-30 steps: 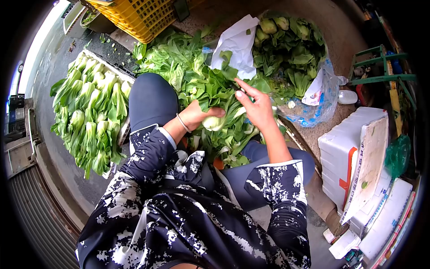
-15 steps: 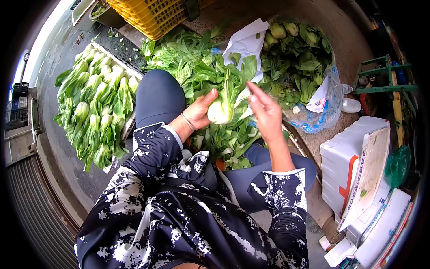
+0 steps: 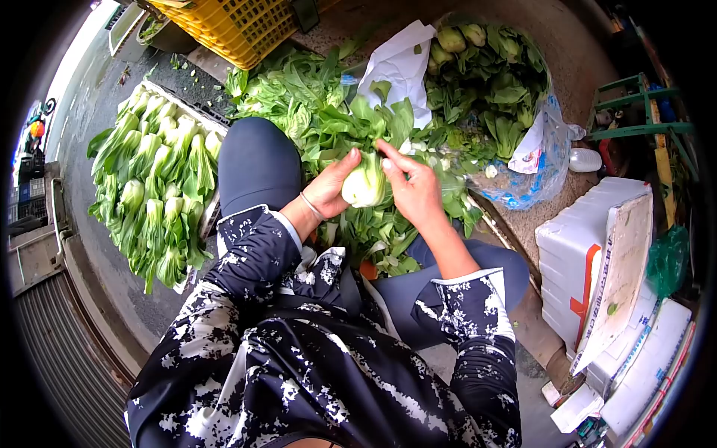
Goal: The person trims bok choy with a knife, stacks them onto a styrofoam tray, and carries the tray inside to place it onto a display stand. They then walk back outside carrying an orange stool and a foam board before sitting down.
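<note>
A bok choy (image 3: 364,187) with a pale, bulging base and green leaves is held over my lap, base toward me. My left hand (image 3: 330,185) wraps round its left side, thumb along the stalks. From the right, my right hand (image 3: 415,193) has index finger and thumb against the outer stalks; its other fingers are curled. Loose leaves (image 3: 377,243) lie heaped below the hands. Beyond them spreads a pile of leafy greens (image 3: 287,93).
At left, a tray (image 3: 187,112) bears rows of bok choy. A yellow crate (image 3: 239,33) stands at the far side. A plastic bag (image 3: 549,168) of bok choy lies at upper right, beside white paper (image 3: 399,63). White foam boxes (image 3: 571,239) are stacked at right.
My right hand has moved left and closed in on the bok choy's stalks, from a spot slightly apart. The bok choy now stands more upright, its base rounder in view.
</note>
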Motion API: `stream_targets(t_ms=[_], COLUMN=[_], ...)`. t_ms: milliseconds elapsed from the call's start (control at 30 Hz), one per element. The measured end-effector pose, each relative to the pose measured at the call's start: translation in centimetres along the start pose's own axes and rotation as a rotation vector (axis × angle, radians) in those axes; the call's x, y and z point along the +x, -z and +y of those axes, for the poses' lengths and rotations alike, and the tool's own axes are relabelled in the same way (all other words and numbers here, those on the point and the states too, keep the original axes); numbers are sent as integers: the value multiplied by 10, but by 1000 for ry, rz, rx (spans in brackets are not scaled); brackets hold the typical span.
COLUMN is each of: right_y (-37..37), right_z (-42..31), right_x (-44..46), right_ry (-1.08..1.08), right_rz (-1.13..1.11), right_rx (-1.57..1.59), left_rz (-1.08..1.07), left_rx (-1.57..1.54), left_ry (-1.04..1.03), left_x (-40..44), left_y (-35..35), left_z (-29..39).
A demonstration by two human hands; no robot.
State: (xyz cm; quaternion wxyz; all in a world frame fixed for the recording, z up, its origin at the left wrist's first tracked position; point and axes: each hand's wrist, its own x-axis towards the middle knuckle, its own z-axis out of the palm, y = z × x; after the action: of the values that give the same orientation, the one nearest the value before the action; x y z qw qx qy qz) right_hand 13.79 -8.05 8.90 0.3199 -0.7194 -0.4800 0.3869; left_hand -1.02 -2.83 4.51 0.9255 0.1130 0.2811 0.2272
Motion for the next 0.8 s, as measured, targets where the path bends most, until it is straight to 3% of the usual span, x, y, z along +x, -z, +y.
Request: stream_targets(t_ms=[133, 200, 267, 300, 367, 433, 533, 600, 700, 767, 800], right_y=[29, 48, 58, 62, 52, 27, 1, -15, -27, -30, -28], right_z=[7, 3, -5, -7, 3, -4, -22, -16, -15, -16, -16], right_x=[26, 28, 26, 20, 20, 7, -13, -14, -15, -13, -12], right_ry=[294, 270, 113, 74, -24, -108, -2, 192, 172, 197, 178], right_rz=[361, 537, 655, 633, 548, 389, 130, 69, -91, -59, -55], right_rx=[177, 289, 533, 616, 430, 471, 474, 506, 726, 776, 709], left_rz=[-64, -76, -225, -323, -244, -101, 104, 79, 93, 143, 59], left_rx=[27, 36, -133, -242, -524, -665, -653, -606, -546, -510, -475], left_ry=[83, 86, 74, 43, 31, -18, -125, -118, -88, -62, -66], left_x=[-5, -7, -10, -7, -6, -4, 7, 11, 18, 21, 21], left_y=[13, 14, 6, 5, 2, -10, -15, -16, -21, -25, -28], left_z=[-12, -12, -7, -5, 3, 15, 23, 20, 14, 9, 6])
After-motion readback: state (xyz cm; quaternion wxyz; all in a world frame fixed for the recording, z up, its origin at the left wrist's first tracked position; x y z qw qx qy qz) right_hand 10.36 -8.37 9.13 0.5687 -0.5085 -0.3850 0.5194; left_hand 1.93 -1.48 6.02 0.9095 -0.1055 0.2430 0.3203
